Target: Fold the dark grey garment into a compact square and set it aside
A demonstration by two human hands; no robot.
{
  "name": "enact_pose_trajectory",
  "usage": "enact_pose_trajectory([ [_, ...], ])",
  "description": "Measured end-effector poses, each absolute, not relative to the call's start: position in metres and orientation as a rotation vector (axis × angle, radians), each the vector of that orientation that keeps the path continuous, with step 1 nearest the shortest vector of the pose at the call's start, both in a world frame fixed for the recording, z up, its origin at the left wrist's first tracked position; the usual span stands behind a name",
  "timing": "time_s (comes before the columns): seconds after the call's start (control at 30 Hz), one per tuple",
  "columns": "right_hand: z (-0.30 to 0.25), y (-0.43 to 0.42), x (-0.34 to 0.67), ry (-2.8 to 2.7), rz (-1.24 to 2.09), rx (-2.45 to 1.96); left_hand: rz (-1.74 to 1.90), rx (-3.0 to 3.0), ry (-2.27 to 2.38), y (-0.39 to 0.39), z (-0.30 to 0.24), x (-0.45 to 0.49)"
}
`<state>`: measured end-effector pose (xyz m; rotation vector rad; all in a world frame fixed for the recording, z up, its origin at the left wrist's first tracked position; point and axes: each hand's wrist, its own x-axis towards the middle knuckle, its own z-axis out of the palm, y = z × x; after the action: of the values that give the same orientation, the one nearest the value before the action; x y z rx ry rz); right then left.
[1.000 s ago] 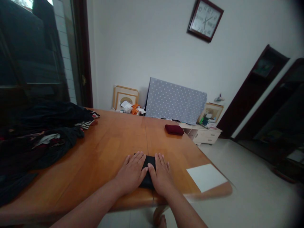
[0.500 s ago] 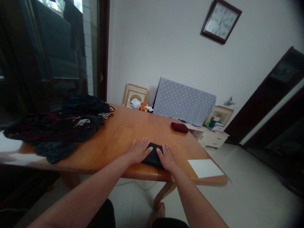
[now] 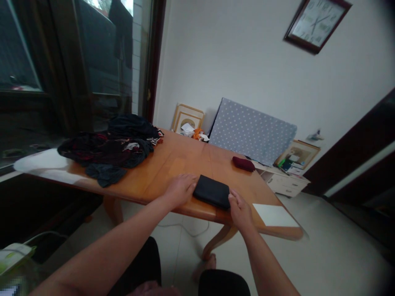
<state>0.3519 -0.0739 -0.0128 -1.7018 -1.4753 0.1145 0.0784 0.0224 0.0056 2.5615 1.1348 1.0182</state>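
A compact black rectangular bundle, which looks like folded cloth, lies near the front edge of the wooden table. At its left edge is my left hand, the fingers closed against that side; the fingertips are partly hidden. My right hand grips the right edge, thumb on top and the other fingers curled at the side. Farther back to the right sits a dark red folded bundle. To the left is a heap of dark clothes, loose and crumpled.
A white sheet lies at the table's right corner. Behind the table stand a dotted grey cloth-covered panel, a framed picture and a white low cabinet. A curved table leg is near my feet.
My hands have gone from lying flat on top of the black bundle to its two side edges. More of its top now shows. The camera view has shifted left.
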Motion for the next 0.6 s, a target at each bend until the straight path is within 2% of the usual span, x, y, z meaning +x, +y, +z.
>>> enact_pose_trajectory([
  [0.27,-0.008,-0.082,0.354,-1.362,0.088,-1.677,0.869,2.841,0.796,0.001,0.019,0.131],
  [0.6,-0.027,-0.086,0.373,-1.126,0.204,-1.668,0.615,2.992,0.818,0.003,-0.009,0.148],
])
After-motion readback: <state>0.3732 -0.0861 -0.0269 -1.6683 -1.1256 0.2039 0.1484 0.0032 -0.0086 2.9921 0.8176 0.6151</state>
